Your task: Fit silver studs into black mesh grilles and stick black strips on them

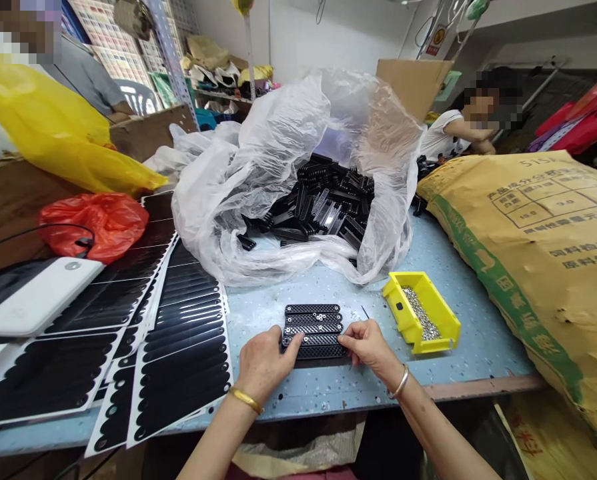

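A row of several black, textured flat handle-like pieces (312, 310) lies side by side on the blue table before me. Small silvery nut-like bits (320, 317) are scattered on top. My left hand (263, 363) grips the row's left end, its thumb on the upper surface and its fingers curled at the edge. At the right end, my right hand (373, 350) is closed in a pinch against the pieces; whatever sits between the fingertips is hidden. Just right of that hand stands a yellow bin (433, 345) with many small metal parts (421, 313) inside.
Behind the row, a clear plastic bag (278, 127) holds many black pieces (303, 203). Black scallop-edged sheets (183, 347), a white device (41, 293) and a red bag (101, 223) lie left. A large printed sack (543, 247) bounds the right. Two other people are farther back.
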Tool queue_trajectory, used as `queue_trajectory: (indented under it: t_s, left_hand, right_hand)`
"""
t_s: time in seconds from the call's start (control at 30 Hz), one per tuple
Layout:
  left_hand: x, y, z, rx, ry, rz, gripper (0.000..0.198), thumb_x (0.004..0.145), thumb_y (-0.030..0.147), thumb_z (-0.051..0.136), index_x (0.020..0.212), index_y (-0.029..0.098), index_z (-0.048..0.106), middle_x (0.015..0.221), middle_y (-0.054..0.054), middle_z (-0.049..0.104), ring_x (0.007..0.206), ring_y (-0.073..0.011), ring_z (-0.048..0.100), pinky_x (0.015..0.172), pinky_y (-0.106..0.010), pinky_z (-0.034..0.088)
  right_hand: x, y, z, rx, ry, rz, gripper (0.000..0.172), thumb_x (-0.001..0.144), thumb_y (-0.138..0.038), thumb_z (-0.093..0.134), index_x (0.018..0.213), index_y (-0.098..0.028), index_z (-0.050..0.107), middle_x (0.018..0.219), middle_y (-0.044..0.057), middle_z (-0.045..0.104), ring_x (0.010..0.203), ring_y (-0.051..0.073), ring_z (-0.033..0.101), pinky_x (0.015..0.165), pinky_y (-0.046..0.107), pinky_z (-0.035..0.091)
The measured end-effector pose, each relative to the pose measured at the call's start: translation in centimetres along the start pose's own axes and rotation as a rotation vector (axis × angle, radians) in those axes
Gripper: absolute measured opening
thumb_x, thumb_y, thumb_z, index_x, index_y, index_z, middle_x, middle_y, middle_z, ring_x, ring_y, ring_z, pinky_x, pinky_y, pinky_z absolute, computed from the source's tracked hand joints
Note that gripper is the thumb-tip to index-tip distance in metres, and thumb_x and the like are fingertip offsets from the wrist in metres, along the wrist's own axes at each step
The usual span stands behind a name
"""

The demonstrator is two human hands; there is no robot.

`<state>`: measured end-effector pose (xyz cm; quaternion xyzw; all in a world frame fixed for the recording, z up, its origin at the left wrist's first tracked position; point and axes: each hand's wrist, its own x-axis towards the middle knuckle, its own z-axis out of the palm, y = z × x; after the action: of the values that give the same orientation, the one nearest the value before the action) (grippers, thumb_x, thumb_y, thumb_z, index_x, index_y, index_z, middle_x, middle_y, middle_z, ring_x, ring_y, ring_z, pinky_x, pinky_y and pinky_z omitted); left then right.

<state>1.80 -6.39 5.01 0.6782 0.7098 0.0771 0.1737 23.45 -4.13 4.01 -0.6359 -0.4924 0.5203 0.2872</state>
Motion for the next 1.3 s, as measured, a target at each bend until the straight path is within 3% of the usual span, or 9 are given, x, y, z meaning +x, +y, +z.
queue_trajectory:
  t_s: [0.27,0.6,0.8,0.97,1.1,1.3]
  left_hand:
    - [0.0,1.1,-0.2,0.065,-0.031,-0.062,0.049,0.083,0.062,0.041,0.080,0.018,0.064,0.082,-0.012,0.072,0.082,-0.0293,0.067,0.062,-0.032,0.039]
    - [0.5,0.3,-0.5,0.018,-0.075,-0.038,0.040,0.087,0.050,0.041,0.073,0.018,0.062,0.077,-0.010,0.071,0.078,-0.0257,0.067,0.060,-0.030,0.036]
    - [0.4,1.3,-0.6,0.034,-0.033,-0.048,0.053,0.083,0.065,0.038,0.077,0.018,0.063,0.078,-0.012,0.071,0.079,-0.0275,0.067,0.062,-0.031,0.039]
    - [0.7,1.5,-0.4,0.052,-0.028,-0.034,0.048,0.081,0.062,0.045,0.081,0.017,0.063,0.082,-0.012,0.071,0.082,-0.0284,0.067,0.063,-0.032,0.040]
    - [0.8,0.4,-0.2,-0.020,-0.022,-0.019,0.038,0.079,0.055,0.051,0.071,0.019,0.060,0.072,-0.008,0.068,0.073,-0.0239,0.065,0.058,-0.029,0.036]
    - [1.1,-1.5,-0.5,-0.297,-0.087,-0.015,0.040,0.075,0.052,0.056,0.053,0.019,0.049,0.048,0.001,0.053,0.052,-0.0155,0.056,0.050,-0.025,0.032]
  right_hand:
    - [0.1,0.3,0.0,-0.024,-0.006,-0.022,0.021,0.060,-0.033,0.062,0.047,-0.018,0.053,0.035,-0.005,0.050,0.026,0.009,0.044,0.028,0.019,0.029]
    - [0.0,0.4,-0.2,-0.049,-0.005,-0.028,0.023,0.061,-0.037,0.062,0.048,-0.018,0.054,0.037,-0.004,0.049,0.027,0.010,0.045,0.030,0.020,0.028]
    - [-0.2,0.5,-0.3,-0.047,-0.003,-0.031,0.023,0.062,-0.036,0.063,0.049,-0.018,0.056,0.037,-0.004,0.050,0.027,0.010,0.044,0.030,0.021,0.030]
    - [-0.1,0.6,-0.2,-0.051,-0.001,-0.024,0.024,0.062,-0.037,0.063,0.049,-0.019,0.055,0.038,-0.004,0.051,0.027,0.010,0.045,0.030,0.021,0.030]
    - [0.0,0.6,-0.2,-0.045,-0.005,-0.026,0.024,0.062,-0.037,0.063,0.049,-0.019,0.055,0.037,-0.004,0.051,0.026,0.010,0.044,0.030,0.021,0.028]
    - [-0.1,0.5,-0.2,-0.039,-0.002,-0.027,0.025,0.061,-0.038,0.063,0.049,-0.018,0.055,0.038,-0.004,0.050,0.026,0.010,0.044,0.030,0.021,0.028]
